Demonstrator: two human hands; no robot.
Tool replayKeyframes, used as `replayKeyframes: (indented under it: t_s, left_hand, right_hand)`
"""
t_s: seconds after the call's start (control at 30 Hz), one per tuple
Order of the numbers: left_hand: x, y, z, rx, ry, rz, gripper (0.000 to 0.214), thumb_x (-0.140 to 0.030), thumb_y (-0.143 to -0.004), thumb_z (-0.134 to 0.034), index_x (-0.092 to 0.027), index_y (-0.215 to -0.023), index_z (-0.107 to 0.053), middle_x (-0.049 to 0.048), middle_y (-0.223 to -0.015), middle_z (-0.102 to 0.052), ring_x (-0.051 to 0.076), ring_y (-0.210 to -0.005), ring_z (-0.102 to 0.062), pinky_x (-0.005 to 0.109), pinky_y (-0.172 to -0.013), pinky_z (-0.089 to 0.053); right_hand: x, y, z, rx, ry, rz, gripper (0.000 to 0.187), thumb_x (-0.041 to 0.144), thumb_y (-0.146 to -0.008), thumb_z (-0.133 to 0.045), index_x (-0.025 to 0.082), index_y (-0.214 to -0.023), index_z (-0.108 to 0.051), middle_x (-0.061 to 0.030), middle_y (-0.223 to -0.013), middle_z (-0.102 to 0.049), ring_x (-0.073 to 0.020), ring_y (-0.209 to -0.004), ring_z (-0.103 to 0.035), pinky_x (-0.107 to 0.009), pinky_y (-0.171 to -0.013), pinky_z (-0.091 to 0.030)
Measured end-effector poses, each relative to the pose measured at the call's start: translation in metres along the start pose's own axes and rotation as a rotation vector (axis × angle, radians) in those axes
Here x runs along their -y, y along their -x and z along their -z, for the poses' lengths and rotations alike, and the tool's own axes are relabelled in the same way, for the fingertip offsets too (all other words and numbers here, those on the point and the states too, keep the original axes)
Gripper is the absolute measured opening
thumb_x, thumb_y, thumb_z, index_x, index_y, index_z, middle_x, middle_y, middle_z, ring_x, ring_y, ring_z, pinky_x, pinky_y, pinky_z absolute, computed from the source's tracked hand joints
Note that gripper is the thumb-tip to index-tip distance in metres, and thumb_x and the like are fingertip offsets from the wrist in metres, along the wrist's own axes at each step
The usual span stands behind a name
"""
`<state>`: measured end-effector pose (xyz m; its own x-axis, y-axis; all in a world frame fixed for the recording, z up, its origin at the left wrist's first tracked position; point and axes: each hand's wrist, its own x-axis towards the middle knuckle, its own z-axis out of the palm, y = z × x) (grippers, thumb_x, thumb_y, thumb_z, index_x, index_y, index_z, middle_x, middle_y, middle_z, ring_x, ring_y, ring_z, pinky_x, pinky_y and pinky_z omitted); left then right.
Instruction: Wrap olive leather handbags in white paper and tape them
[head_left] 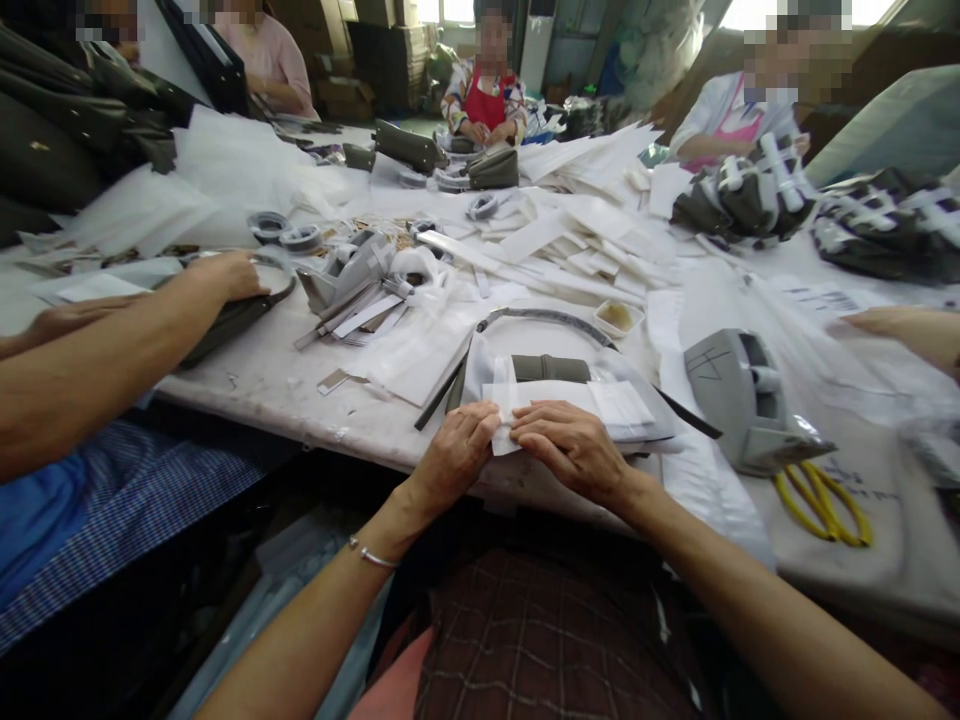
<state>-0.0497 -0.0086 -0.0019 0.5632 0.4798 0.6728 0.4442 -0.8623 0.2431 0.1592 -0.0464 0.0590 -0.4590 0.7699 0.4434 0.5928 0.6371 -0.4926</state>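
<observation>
My left hand point(457, 455) and my right hand point(574, 445) rest side by side at the table's near edge. Both press with curled fingers on a white sheet of paper point(570, 405) wrapped over an olive-grey bag point(551, 368). The bag's dark curved handle point(547, 318) arcs just beyond it. My left hand pinches the paper's left edge; my right hand lies over the fold beside it. A thin bracelet circles my left wrist.
A grey tape dispenser point(739, 400) and yellow-handled scissors point(821, 500) lie to the right. A person's arms point(112, 340) reach in from the left onto another bag. White paper sheets, tape rolls point(289, 235) and other bags cover the table point(285, 385); several people sit across it.
</observation>
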Motion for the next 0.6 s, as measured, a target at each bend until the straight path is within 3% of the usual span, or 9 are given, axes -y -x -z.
replayKeyframes:
  t_s: [0.13, 0.3, 0.47, 0.6]
  left_hand:
    - [0.004, -0.001, 0.012, 0.075, 0.13, 0.021, 0.042, -0.003, -0.086, -0.047, -0.016, -0.126, -0.05, 0.0143, -0.125, -0.063, 0.023, -0.123, -0.057, 0.043, -0.103, -0.052]
    - [0.002, -0.005, 0.025, 0.123, 0.263, 0.065, 0.039, -0.003, -0.09, -0.04, -0.016, -0.123, -0.054, 0.0119, -0.127, -0.064, 0.02, -0.127, -0.056, 0.041, -0.108, -0.049]
    - [-0.002, -0.007, 0.014, 0.029, 0.174, 0.093, 0.024, -0.016, -0.093, -0.055, -0.018, -0.116, -0.06, 0.0115, -0.12, -0.068, 0.022, -0.117, -0.063, 0.04, -0.102, -0.054]
    - [0.001, -0.005, 0.004, -0.009, 0.082, 0.027, 0.026, -0.014, -0.094, -0.051, -0.019, -0.118, -0.061, 0.0104, -0.114, -0.069, 0.02, -0.111, -0.065, 0.038, -0.097, -0.055]
  right_hand:
    - [0.005, -0.007, -0.001, 0.033, 0.014, -0.039, 0.023, 0.036, -0.096, -0.058, 0.024, -0.087, -0.076, -0.0048, -0.094, -0.076, -0.0203, -0.095, -0.069, -0.038, -0.092, -0.05]
    - [0.009, -0.003, -0.011, 0.021, 0.12, -0.042, 0.014, 0.024, -0.094, -0.06, 0.021, -0.084, -0.069, -0.0051, -0.092, -0.072, -0.0198, -0.09, -0.063, -0.036, -0.085, -0.047]
    - [0.006, -0.001, -0.03, -0.05, 0.392, -0.046, 0.016, 0.02, -0.094, -0.053, 0.02, -0.084, -0.065, -0.0078, -0.086, -0.067, -0.0235, -0.085, -0.058, -0.039, -0.081, -0.045]
    - [0.009, 0.008, -0.024, -0.124, 0.287, 0.012, 0.015, 0.022, -0.095, -0.054, 0.021, -0.102, -0.067, -0.0078, -0.095, -0.07, -0.023, -0.093, -0.062, -0.039, -0.088, -0.048]
